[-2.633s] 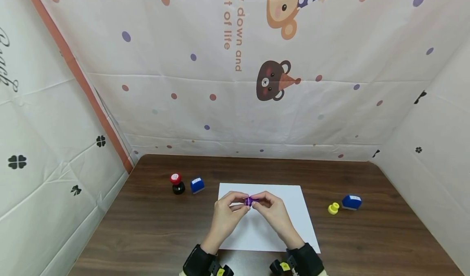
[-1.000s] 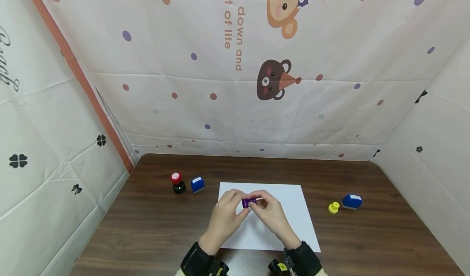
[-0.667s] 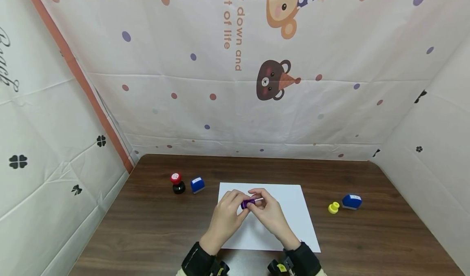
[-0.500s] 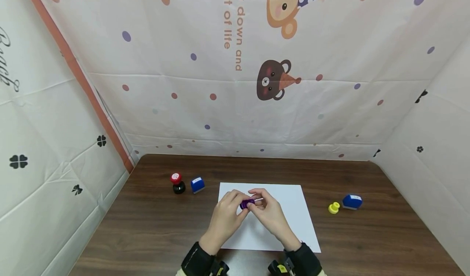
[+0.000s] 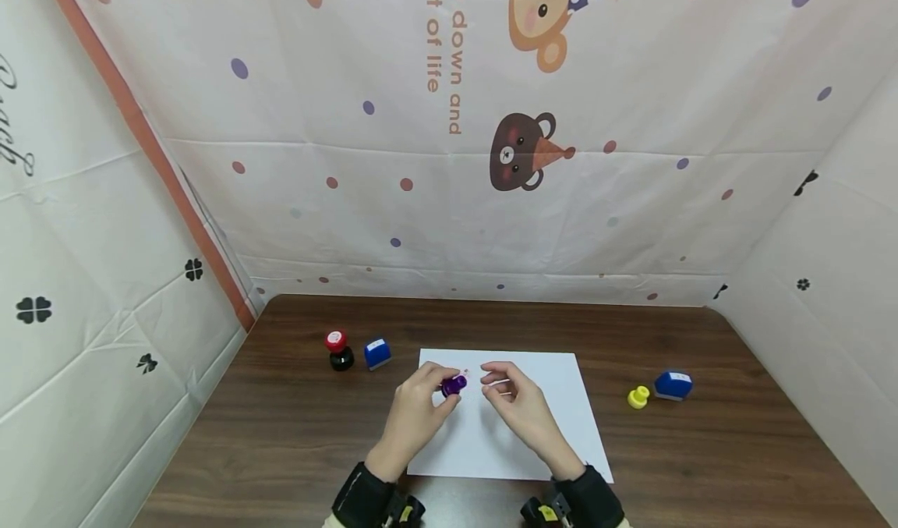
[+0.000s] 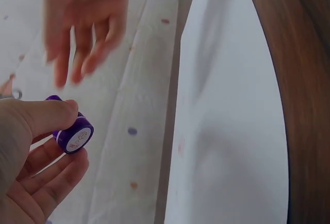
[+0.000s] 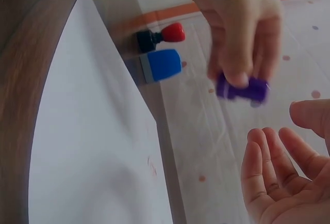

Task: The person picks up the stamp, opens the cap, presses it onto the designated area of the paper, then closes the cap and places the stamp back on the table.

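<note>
My left hand [image 5: 412,412] pinches a small purple stamp [image 5: 454,385] above the sheet of white paper [image 5: 519,450]. In the left wrist view the thumb presses on the stamp's side, and its round end [image 6: 78,139] carries a white label with small red print. My right hand [image 5: 526,415] hovers a little to the right, apart from the stamp, its fingers loosely bent and nothing between them. Faint reddish marks [image 7: 152,166] show on the paper near its far edge.
At the left stand a stamp with red knob and black base [image 5: 340,351] and a blue stamp [image 5: 377,354]. To the right are a small yellow stamp [image 5: 638,398] and another blue stamp [image 5: 673,386]. A printed cloth [image 5: 435,224] hangs behind the brown table [image 5: 231,434].
Both hands held the purple stamp before. My right hand has let go and drawn slightly right, while my left hand has moved left with the stamp and turned it.
</note>
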A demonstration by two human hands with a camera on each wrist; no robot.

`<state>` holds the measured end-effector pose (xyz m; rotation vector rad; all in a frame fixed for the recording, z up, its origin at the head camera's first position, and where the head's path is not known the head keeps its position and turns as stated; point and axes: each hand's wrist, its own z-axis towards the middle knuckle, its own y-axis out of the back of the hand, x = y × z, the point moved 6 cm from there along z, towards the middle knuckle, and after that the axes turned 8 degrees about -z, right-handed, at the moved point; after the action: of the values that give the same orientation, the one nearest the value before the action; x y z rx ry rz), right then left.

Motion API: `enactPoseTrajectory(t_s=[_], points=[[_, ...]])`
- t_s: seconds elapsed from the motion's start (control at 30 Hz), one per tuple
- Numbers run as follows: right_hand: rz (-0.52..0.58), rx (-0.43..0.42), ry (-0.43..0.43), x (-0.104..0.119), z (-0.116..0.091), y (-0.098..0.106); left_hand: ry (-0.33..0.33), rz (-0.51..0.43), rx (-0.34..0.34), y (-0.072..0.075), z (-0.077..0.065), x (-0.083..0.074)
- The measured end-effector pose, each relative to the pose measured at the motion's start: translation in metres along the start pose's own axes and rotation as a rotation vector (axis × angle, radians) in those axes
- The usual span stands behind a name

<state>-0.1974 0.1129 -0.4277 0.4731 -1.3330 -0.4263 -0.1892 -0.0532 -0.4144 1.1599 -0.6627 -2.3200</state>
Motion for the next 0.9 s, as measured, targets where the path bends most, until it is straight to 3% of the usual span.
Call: enactPoseTrajectory(t_s=[0.17, 0.33, 0.63, 0.9], points=[[-0.032, -0.035, -0.034, -0.011, 0.0, 0.014, 0.131, -0.037, -0.007, 0.014, -0.002, 0.026], [-0.064, -0.055, -0.058, -0.023, -0.002, 0.029, 0.224, 0.001, -0.025, 0.033, -0.007, 0.053], [-0.087, -0.082, -0.073, -0.036, -0.008, 0.049, 0.289, 0.1, -0.063, 0.064, -0.016, 0.104], [-0.093, -0.082, -0.118, -0.047, -0.012, 0.055, 0.358, 0.125, -0.028, 0.078, -0.022, 0.136]])
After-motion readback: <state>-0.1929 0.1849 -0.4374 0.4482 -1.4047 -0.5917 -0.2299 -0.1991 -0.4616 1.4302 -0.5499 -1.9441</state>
